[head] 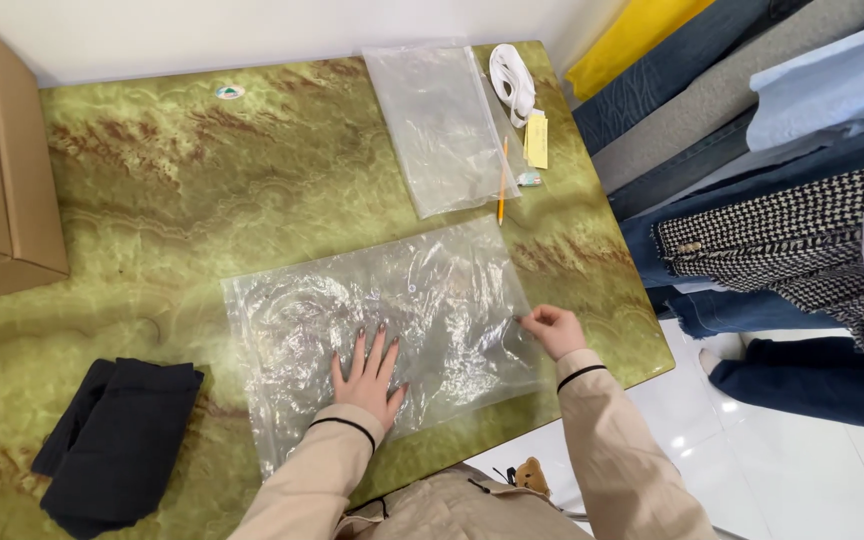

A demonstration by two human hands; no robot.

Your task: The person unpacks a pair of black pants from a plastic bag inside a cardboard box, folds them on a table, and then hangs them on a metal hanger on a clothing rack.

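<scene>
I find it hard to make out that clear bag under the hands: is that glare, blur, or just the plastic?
Head view: mostly the plastic; the clear plastic bag is crinkled and catches soft white sheen, with the green marbled table showing through. Head view: focus is sharp on the left hand and right hand. Head view: light is even, shadows faint, and table edges bow slightly near the frame's borders.

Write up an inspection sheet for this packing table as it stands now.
Surface: green marbled table, small round sticker near the far edge.
Job's things: large clear plastic bag lying flat.
Clutter: folded dark garment; second clear bag; pencil; white strap; yellow tag; cardboard box.
Grippers: left hand flat on the bag; right hand pinching its right edge.
Cables: nothing seen.
Surroundings: hanging clothes, white tiled floor.
</scene>
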